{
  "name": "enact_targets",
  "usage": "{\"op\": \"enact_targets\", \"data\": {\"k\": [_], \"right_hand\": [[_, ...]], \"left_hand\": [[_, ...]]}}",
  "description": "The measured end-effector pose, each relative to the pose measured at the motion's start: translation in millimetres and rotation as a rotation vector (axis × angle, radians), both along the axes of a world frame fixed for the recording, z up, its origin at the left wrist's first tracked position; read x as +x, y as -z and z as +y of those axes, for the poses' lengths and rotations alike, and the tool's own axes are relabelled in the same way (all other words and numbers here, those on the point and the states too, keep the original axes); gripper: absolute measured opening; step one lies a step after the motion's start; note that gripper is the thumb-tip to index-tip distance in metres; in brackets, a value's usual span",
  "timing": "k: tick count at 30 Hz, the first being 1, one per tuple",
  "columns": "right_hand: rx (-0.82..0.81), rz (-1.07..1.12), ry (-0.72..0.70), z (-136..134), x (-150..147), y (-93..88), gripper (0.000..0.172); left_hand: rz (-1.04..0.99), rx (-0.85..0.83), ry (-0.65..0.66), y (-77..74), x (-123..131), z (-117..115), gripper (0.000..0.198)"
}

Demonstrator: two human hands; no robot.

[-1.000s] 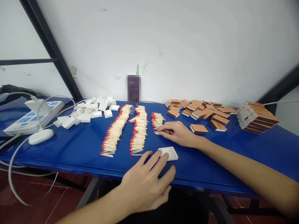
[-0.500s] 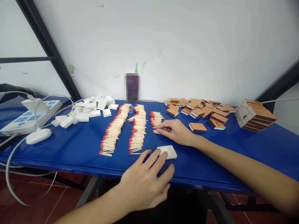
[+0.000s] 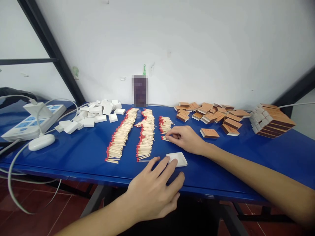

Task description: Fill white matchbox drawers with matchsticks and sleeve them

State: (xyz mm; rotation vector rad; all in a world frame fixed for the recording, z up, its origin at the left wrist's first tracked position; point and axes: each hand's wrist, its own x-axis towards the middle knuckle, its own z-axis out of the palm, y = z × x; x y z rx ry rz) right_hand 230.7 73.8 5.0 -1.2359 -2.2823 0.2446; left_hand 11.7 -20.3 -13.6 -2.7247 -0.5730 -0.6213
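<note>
My left hand [image 3: 155,186] hovers at the table's near edge with its fingers bent and apart. Two of its fingertips rest on a shallow white matchbox tray [image 3: 181,158], which lies on the blue tabletop. Further right, my right hand [image 3: 185,139] is in a pinch at the near end of a short row of red-tipped matches [image 3: 165,124]. Its fingertips close on the ends of a few matches [image 3: 164,138]; how many is hidden. Left of that row run two longer rows of matches, a middle row [image 3: 145,137] and a left row [image 3: 120,136].
White trays [image 3: 97,111] are heaped at the back left, beside a power strip [image 3: 34,123] with cables. Orange matchbox sleeves [image 3: 209,114] lie scattered at the back right, near a stack of matchboxes [image 3: 273,121]. A blurred dark rectangle [image 3: 140,91] leans against the wall.
The view has shifted very slightly. Both hands keep nearly the same place, the left at the tray and the right pinching at the short row.
</note>
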Motion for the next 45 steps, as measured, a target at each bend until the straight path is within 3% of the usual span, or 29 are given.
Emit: {"op": "enact_targets", "data": {"k": [11,45], "right_hand": [[-0.031,-0.004,0.028,0.1,-0.7,0.5,0.024],[-0.032,0.033,-0.081,0.8,3.7,0.7,0.029]], "left_hand": [[-0.003,0.006,-0.005,2.6,-0.2,0.2,0.038],[0.001,0.002,-0.004,-0.7,-0.3,0.0,0.037]]}}
